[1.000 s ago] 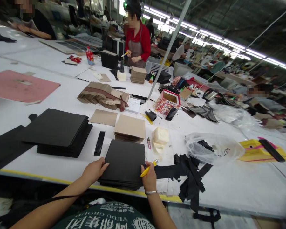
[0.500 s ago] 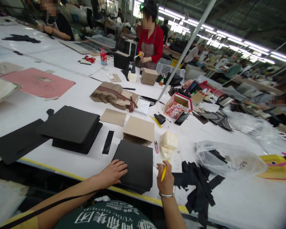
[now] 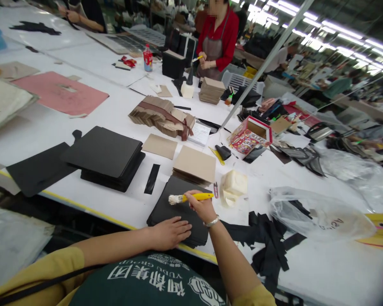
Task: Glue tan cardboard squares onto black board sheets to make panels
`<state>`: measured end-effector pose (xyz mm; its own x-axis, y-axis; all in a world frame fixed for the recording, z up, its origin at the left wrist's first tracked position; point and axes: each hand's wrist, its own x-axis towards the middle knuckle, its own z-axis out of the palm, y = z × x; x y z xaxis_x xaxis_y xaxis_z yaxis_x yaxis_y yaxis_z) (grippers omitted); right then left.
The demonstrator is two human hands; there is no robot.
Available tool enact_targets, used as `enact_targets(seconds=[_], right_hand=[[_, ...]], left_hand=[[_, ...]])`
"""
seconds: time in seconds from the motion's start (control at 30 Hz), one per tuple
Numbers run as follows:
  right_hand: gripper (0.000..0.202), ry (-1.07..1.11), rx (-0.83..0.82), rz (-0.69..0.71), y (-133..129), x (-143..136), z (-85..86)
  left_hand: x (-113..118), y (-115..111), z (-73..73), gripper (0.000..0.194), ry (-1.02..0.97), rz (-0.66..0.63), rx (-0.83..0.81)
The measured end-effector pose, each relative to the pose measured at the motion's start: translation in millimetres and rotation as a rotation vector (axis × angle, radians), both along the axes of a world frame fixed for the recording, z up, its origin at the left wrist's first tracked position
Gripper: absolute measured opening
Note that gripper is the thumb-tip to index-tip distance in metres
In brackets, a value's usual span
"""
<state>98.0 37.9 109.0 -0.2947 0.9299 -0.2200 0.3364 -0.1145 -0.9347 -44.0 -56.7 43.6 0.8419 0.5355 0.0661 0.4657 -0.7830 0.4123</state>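
My right hand (image 3: 200, 207) is closed round a yellow-handled brush (image 3: 198, 196), whose white bristles point left over a stack of black sheets (image 3: 166, 197). My left hand (image 3: 171, 233) lies flat on the near edge of that stack, fingers extended. Right behind the stack are beige boards (image 3: 194, 163). Farther left stands a taller stack of black panels (image 3: 105, 153), with a narrow black strip (image 3: 152, 179) between the two stacks. To the right of the boards are red snips (image 3: 215, 190) and a whitish block-shaped container (image 3: 234, 183).
Black strips (image 3: 264, 238) and a clear plastic bag (image 3: 319, 212) lie at the right. A red patterned box (image 3: 250, 135) stands beside a slanting metal pole (image 3: 261, 72). Across the table, a person in red (image 3: 225, 38) holds a brush. The table's near edge has yellow tape (image 3: 92, 212).
My right hand has moved left over the black stack, and the brush's bristles now show. My left hand has slid right and nearer along the stack. The camera view has shifted.
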Motion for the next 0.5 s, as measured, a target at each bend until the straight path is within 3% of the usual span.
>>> enact_targets(seconds=[0.13, 0.27, 0.4, 0.5], right_hand=[[0.022, 0.027, -0.048, 0.211, -6, -22, -17.0], [0.019, -0.015, -0.046, 0.312, -11, -26, -28.6], [0.02, -0.07, 0.061, 0.317, 4, -25, -38.2], [0.021, -0.108, 0.174, 0.215, 29, -22, -41.2]], left_hand=[[-1, 1, -7.6, 0.06, 0.006, -0.015, -0.04], [-4, 1, -6.0, 0.063, 0.002, -0.018, -0.042], [-4, 1, -4.5, 0.064, -0.011, -0.018, -0.05], [-4, 2, -4.6, 0.065, -0.006, -0.031, -0.069]])
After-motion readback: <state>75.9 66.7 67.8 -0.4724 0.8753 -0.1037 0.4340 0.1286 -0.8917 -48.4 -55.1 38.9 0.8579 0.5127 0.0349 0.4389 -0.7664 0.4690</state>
